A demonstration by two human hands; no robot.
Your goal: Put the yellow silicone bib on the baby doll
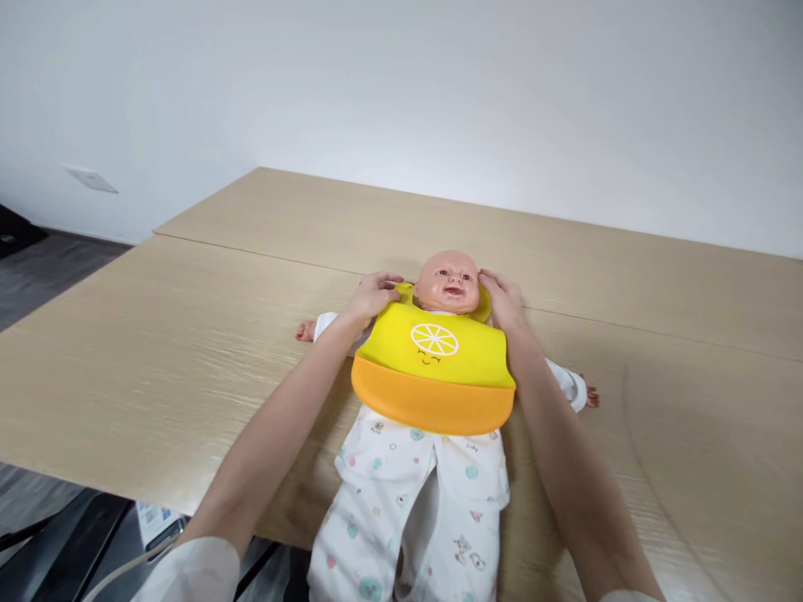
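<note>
A baby doll (pixel 450 272) lies on its back, dressed in white clothes with a small coloured print. Over its chest spreads a yellow silicone bib (pixel 467 334) with a white citrus slice, a smiling face and an orange catch pocket (pixel 432 397) at the bottom. My left hand (pixel 376 294) is closed on the bib's neck band at the left of the doll's head. On the other side, my right hand (pixel 503 299) has its fingers closed at the band, close against the head. Behind the doll's neck, the band's ends are hidden.
The doll rests on a light wooden table (pixel 207 334) with a seam across it, and its legs reach the near edge. A pale wall (pixel 439 100) stands behind. At lower left, below the tabletop, are a dark chair-like object, a paper and a cable (pixel 129 568).
</note>
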